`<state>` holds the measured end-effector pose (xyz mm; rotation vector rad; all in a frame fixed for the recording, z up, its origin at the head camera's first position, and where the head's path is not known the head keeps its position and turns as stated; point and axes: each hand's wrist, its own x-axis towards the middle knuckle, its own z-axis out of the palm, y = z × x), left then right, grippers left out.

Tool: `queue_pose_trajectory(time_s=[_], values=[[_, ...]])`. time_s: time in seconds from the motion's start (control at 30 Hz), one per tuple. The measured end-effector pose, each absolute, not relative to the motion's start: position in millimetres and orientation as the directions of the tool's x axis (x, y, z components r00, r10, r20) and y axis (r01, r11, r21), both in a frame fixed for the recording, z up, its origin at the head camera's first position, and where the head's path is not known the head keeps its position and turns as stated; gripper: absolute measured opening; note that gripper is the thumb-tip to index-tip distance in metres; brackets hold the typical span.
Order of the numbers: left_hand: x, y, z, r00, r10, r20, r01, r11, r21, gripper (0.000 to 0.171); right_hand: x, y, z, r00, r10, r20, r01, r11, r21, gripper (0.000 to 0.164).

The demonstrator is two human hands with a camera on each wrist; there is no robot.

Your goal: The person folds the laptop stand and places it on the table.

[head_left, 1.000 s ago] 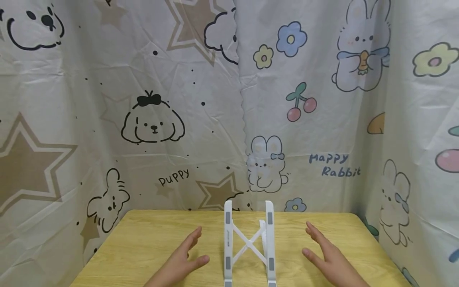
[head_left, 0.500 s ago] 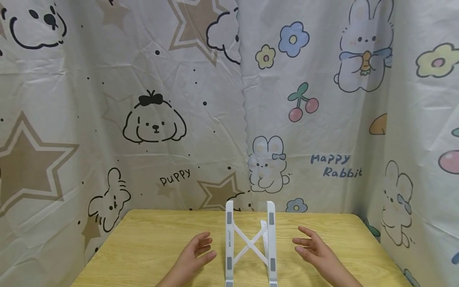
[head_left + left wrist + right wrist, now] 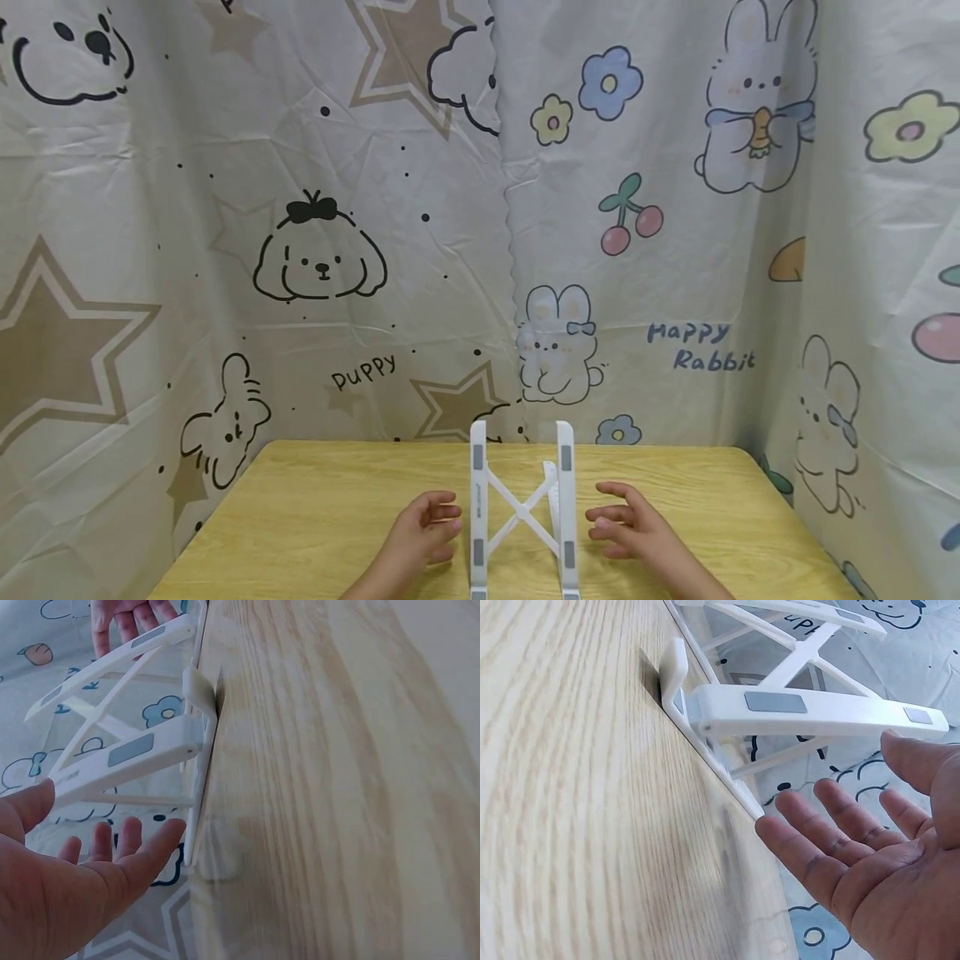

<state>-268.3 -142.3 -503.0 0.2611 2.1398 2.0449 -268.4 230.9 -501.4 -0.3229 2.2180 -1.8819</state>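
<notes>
A white folding laptop stand (image 3: 478, 492) with grey pads on its two sloping rails stands unfolded on the table, its crossed braces (image 3: 522, 511) between the rails. Left of it is my left hand (image 3: 416, 533), fingers loosely bent toward the near rail. My right hand (image 3: 641, 529) mirrors it on the right side, also holding nothing. In the left wrist view, the left thumb (image 3: 34, 806) overlaps the rail's end, and the fingers spread below the rail. The right wrist view has the right thumb (image 3: 915, 757) right beside the rail (image 3: 840, 712), palm facing the stand.
The stand is on a wood-grain table (image 3: 315, 475) with rounded far corners. Behind and on both sides hangs a pale curtain (image 3: 450, 275) printed with puppies, rabbits, stars and flowers.
Both hands have moved inward from either side toward the stand, and their fingers have bent more. The stand has stayed in place.
</notes>
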Motion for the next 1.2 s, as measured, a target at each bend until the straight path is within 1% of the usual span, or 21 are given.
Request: queue_pose_trajectory(time_s=[0.17, 0.3, 0.53, 0.7, 0.83, 1.03, 1.2], values=[[-272, -137, -510, -0.974, 0.227, -0.024, -0.027, -0.011, 1.000, 0.049, -270, 222, -505, -0.949, -0.315, -0.026, -0.017, 0.132, -0.991, 0.061], [-274, -132, -512, -0.973, 0.227, -0.030, -0.042, -0.049, 0.998, 0.043, -272, 217, -510, -0.955, -0.297, -0.022, -0.012, 0.112, -0.994, 0.057], [-275, -124, -510, -0.972, 0.231, -0.040, -0.060, -0.080, 0.995, 0.039, -274, 208, -514, -0.954, -0.298, -0.030, -0.001, 0.102, -0.995, 0.047], [-276, -119, -511, -0.969, 0.244, -0.047, -0.075, -0.104, 0.992, 0.037, -273, 203, -512, -0.954, -0.297, -0.034, 0.011, 0.081, -0.997, 0.047], [-277, -117, -511, -0.970, 0.239, -0.045, -0.072, -0.103, 0.992, 0.035, -272, 200, -512, -0.958, -0.286, -0.035, 0.015, 0.073, -0.997, 0.049], [-278, -116, -509, -0.975, 0.217, -0.052, -0.065, -0.054, 0.996, 0.027, -271, 196, -512, -0.966, -0.253, -0.044, 0.025, 0.077, -0.997, 0.044], [-277, -114, -508, -0.978, 0.207, -0.030, -0.037, -0.027, 0.999, 0.027, -268, 191, -512, -0.970, -0.237, -0.051, 0.033, 0.082, -0.996, 0.041]])
